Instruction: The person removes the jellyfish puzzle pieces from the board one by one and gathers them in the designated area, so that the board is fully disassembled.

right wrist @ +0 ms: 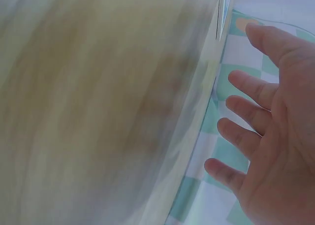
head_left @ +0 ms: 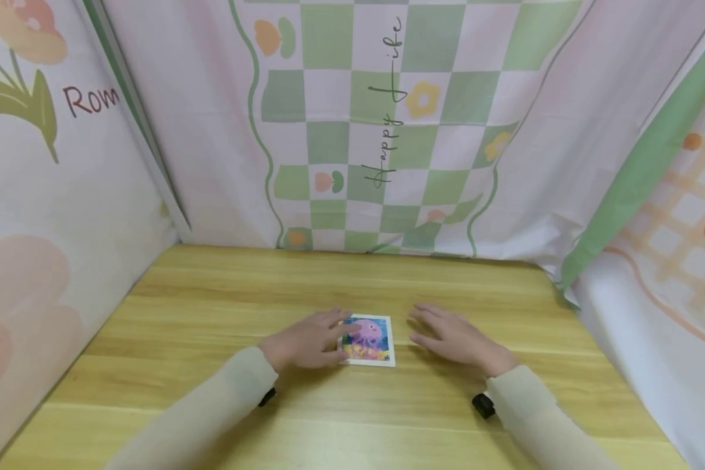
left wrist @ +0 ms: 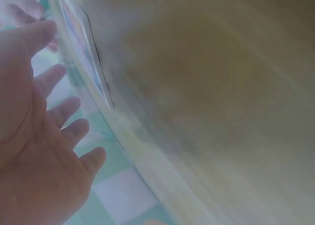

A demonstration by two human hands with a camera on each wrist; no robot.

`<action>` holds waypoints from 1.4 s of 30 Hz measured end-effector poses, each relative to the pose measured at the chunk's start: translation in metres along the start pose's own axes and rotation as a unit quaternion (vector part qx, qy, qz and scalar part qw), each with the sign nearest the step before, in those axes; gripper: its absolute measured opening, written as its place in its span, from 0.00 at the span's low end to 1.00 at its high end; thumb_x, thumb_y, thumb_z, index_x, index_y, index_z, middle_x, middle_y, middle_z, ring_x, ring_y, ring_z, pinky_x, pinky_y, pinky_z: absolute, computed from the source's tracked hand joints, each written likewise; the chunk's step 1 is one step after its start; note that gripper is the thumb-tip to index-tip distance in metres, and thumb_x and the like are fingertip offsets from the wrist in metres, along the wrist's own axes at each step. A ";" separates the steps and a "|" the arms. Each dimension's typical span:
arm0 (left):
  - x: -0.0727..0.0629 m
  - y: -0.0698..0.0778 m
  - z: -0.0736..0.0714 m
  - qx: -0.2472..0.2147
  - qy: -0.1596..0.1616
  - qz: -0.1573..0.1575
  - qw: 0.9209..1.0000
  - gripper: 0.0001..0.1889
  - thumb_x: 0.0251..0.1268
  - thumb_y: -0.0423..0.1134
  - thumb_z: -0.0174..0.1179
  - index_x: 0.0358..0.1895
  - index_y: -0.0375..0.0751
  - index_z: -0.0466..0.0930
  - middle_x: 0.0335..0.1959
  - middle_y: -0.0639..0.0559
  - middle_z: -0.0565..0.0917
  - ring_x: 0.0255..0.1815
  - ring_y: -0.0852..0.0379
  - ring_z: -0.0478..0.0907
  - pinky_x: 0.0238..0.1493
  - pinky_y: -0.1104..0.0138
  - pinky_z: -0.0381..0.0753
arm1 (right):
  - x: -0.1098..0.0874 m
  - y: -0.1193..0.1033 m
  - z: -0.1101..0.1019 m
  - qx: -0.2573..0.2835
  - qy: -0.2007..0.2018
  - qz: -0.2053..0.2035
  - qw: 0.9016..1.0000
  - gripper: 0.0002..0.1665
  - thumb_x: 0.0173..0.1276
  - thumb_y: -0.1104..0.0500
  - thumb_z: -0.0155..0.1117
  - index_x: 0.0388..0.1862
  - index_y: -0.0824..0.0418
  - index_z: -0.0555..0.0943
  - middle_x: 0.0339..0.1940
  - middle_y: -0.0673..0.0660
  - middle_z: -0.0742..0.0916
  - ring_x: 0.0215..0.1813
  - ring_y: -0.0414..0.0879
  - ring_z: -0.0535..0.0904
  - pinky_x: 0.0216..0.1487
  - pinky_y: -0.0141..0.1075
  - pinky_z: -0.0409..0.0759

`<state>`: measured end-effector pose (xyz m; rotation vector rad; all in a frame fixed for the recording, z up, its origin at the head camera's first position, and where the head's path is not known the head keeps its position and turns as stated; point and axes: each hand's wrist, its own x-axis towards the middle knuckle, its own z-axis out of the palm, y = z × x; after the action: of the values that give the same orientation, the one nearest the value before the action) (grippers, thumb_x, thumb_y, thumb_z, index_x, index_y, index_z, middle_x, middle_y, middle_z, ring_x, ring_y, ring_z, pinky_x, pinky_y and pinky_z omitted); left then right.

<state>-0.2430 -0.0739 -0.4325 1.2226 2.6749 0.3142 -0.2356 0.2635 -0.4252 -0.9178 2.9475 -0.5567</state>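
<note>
A flat picture with a white border (head_left: 378,356) lies on the wooden table between the two hands. It shows a pink jellyfish-like creature on a blue ground with yellow along the bottom. My left hand (head_left: 311,343) is at its left side, palm down with fingers spread, and overlaps its left edge in the head view. In the left wrist view the bare palm (left wrist: 34,141) faces the table beside the picture (left wrist: 86,43). To the right of the picture my right hand (head_left: 455,336) hovers, a gap between them. Its palm (right wrist: 283,141) holds nothing and its fingers are loosely extended.
The wooden table (head_left: 223,281) reaches back to a green-and-white checked curtain (head_left: 370,143). Printed fabric (head_left: 29,196) hangs along the left side, with more fabric (head_left: 681,228) on the right. A black band part (head_left: 483,405) shows under the right sleeve.
</note>
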 end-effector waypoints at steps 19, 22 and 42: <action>0.024 0.020 0.008 0.033 -0.029 0.037 0.998 0.30 0.80 0.53 0.47 0.80 0.53 0.57 0.80 0.45 0.55 0.79 0.45 0.52 0.76 0.54 0.54 | 0.018 -0.013 0.009 0.015 -0.021 -0.014 1.000 0.34 0.77 0.42 0.56 0.71 0.63 0.73 0.72 0.65 0.72 0.72 0.63 0.67 0.70 0.60 0.63; 0.024 0.022 0.007 0.029 -0.030 0.037 0.998 0.30 0.80 0.52 0.47 0.80 0.53 0.57 0.80 0.45 0.55 0.79 0.45 0.52 0.76 0.55 0.55 | 0.020 -0.015 0.010 0.014 -0.018 -0.021 1.000 0.32 0.77 0.44 0.58 0.69 0.64 0.74 0.70 0.64 0.75 0.70 0.62 0.69 0.70 0.59 0.65; 0.023 0.018 0.011 0.009 -0.038 0.036 0.999 0.30 0.81 0.52 0.46 0.81 0.53 0.55 0.80 0.46 0.53 0.79 0.46 0.50 0.75 0.52 0.56 | 0.045 -0.021 0.019 0.053 -0.030 0.012 0.998 0.24 0.69 0.48 0.69 0.58 0.60 0.82 0.57 0.57 0.82 0.61 0.56 0.76 0.65 0.55 0.72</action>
<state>-0.2413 -0.0437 -0.4403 1.3106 2.5793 0.2490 -0.2595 0.2162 -0.4316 -0.8708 2.8412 -0.6645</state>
